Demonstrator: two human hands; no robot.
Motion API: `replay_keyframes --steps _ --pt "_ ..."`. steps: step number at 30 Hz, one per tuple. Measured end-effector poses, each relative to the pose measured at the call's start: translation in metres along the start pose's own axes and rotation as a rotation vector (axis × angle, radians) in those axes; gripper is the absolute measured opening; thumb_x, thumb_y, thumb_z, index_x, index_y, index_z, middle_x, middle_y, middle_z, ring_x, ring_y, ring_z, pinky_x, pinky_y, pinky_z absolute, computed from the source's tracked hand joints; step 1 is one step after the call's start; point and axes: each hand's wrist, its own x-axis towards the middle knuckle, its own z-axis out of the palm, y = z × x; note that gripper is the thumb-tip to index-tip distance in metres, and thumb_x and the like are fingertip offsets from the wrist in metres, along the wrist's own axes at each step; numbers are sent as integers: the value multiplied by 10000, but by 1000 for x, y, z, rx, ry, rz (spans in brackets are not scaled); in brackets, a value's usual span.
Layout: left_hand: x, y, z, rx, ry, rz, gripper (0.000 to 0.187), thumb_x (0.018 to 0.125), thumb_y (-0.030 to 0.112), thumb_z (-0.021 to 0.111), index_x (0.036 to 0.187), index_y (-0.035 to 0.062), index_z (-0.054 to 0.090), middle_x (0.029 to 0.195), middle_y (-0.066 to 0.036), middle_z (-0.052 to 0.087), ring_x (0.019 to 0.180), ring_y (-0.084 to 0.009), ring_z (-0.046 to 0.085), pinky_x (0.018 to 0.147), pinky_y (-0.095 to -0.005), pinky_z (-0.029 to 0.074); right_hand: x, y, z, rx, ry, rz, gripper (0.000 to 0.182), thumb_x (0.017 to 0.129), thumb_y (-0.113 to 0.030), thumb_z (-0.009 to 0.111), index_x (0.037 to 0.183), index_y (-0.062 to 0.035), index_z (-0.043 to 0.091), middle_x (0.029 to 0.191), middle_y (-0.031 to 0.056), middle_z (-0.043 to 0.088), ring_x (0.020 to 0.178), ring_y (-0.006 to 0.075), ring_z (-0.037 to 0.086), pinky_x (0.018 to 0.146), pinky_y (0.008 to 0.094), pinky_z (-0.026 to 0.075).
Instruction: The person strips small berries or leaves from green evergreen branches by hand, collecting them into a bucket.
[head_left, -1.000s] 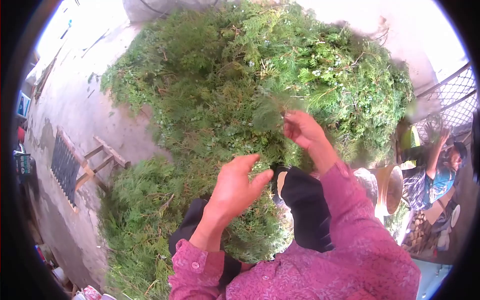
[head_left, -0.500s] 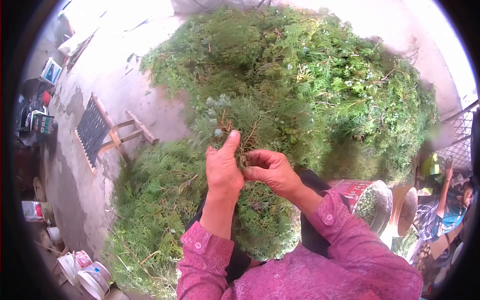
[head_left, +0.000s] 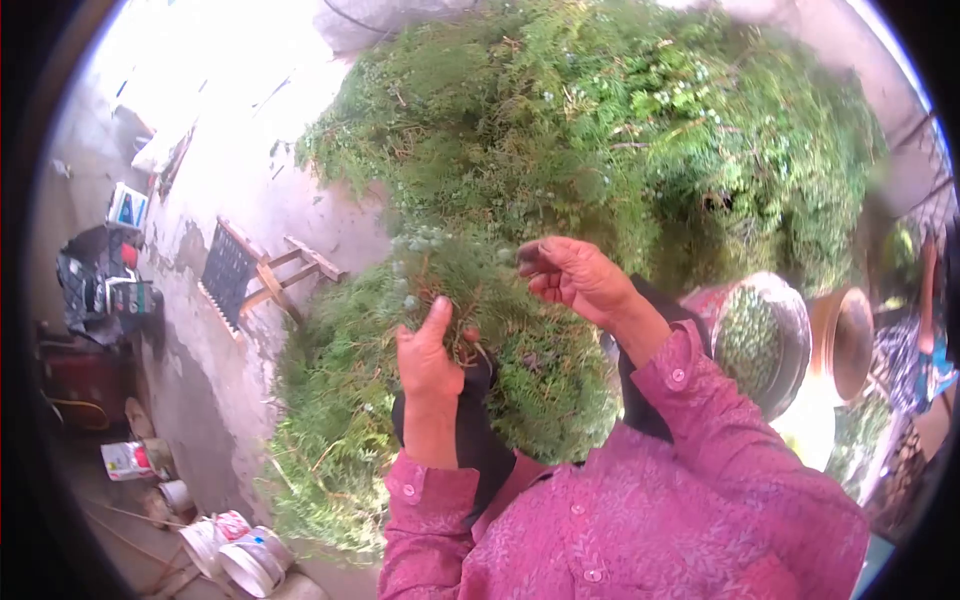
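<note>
My left hand (head_left: 428, 362) is closed around the stems of an evergreen sprig (head_left: 445, 272), its thumb pointing up. Bluish-green seed cones (head_left: 412, 300) show among the sprig's foliage. To the right of the sprig, my right hand (head_left: 575, 278) is raised with its fingers curled together. What lies between those fingertips, if anything, I cannot make out. A bucket (head_left: 797, 335) by my right knee holds many small green cones (head_left: 748, 340).
A large heap of cut evergreen branches (head_left: 600, 130) spreads ahead, with more branches (head_left: 340, 400) around my legs. A wooden stool (head_left: 240, 275) lies tipped to the left. White buckets (head_left: 250, 562) stand lower left. A brownish container (head_left: 850, 345) is beside the cone bucket.
My right hand has come away from the stems in my left hand and moved up and right. My left hand still grips the sprig, slightly lower. The whole view has shifted.
</note>
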Motion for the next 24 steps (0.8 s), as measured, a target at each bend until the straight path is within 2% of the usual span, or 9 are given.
replay_keyframes --steps 3,10,13,15,16,18,20,22,24 --pt "-42 -10 -12 64 -14 -59 242 807 26 565 1036 73 501 910 -66 593 719 -182 590 457 -273 447 -46 17 13 74 -63 153 293 854 -312 557 1007 -61 560 843 15 612 626 79 570 591 226 472" --pt "-124 -12 -39 171 -64 -67 283 789 46 611 1036 92 480 921 -55 592 716 -182 594 447 -283 456 -125 37 29 -145 -120 10 218 815 -231 611 923 -44 577 735 -10 589 600 87 559 555 224 461" --pt "-151 -11 -48 134 -148 -15 302 790 56 614 1047 99 462 909 -54 594 706 -174 594 445 -277 442 -146 49 33 -349 -64 -147 112 812 -108 569 903 -45 581 712 12 586 577 87 536 532 206 441" --pt "-170 -13 -51 158 18 42 308 793 61 612 1053 107 454 903 -54 596 704 -170 593 424 -273 422 -155 52 33 -1115 293 -684 117 788 -79 549 880 -13 574 689 19 581 584 98 545 544 219 452" --pt "-177 -12 -55 159 16 49 308 793 61 612 1053 107 454 903 -54 596 704 -170 593 424 -273 422 -156 48 28 -1112 292 -692 117 788 -79 549 880 -13 574 689 19 581 584 98 545 544 219 452" --pt "-187 -9 -64 191 -1 90 329 791 65 613 1066 105 436 908 -57 596 705 -170 594 403 -272 414 -156 33 12 -285 268 -45 118 786 -64 527 884 -17 572 740 45 587 629 127 570 551 230 461" --pt "-192 -3 -69 236 48 80 342 789 58 616 1068 98 423 909 -61 597 719 -174 596 409 -290 432 -163 37 10 -176 183 0 135 783 -65 522 906 -20 556 813 57 583 666 144 583 547 234 468" --pt "-199 -1 -67 277 90 64 355 786 51 619 1071 91 411 910 -64 598 733 -178 598 416 -309 450 -174 45 20 -240 -157 -94 169 799 -78 499 964 -43 511 833 45 577 678 124 566 533 233 467" --pt "-207 1 -59 239 40 116 337 776 37 633 1058 55 450 932 -72 601 779 -178 596 548 -327 505 -182 50 35 6 -236 65 158 842 -151 509 972 -62 513 835 37 567 663 123 568 503 212 452"
